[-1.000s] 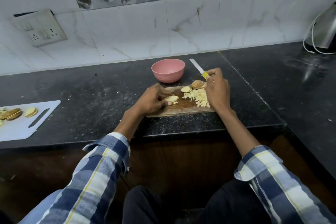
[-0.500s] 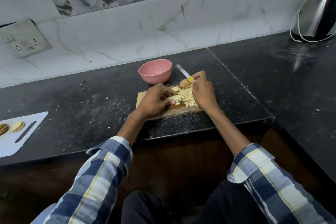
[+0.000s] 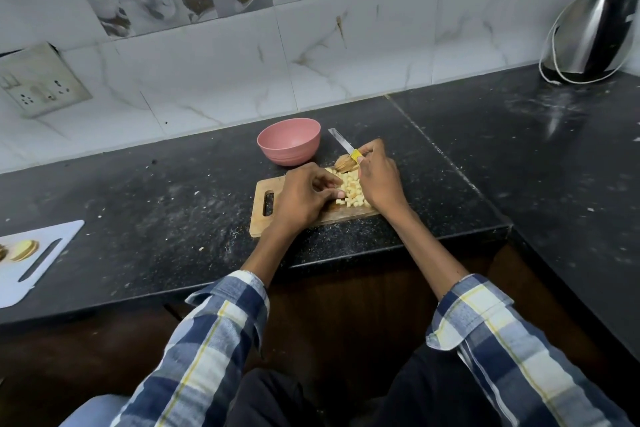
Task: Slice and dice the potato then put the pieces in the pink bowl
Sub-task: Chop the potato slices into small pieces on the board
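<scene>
Diced potato (image 3: 353, 191): a heap of small pale cubes on the right half of my wooden cutting board (image 3: 266, 218), between my two hands. Uncut potato slices (image 3: 345, 163), skin on, lie at the board's far edge, just beyond the cubes. My left hand (image 3: 304, 199) rests on the middle of the board, fingers loosely curled with the tips against the left side of the heap; whether they pinch any cube I cannot tell. My right hand (image 3: 379, 177) grasps the yellow handle of a knife (image 3: 343, 143), its blade pointing far and left, above the counter past the slices. Pink bowl (image 3: 288, 140): upright on the black counter (image 3: 156, 211), just beyond the board's far edge and left of the blade; no pieces are visible inside. Far left, a white cutting board (image 3: 20, 274) carries more slices. Far right, a steel kettle (image 3: 588, 31) stands against the marbled wall, where a socket plate (image 3: 38, 80) is mounted at left.
</scene>
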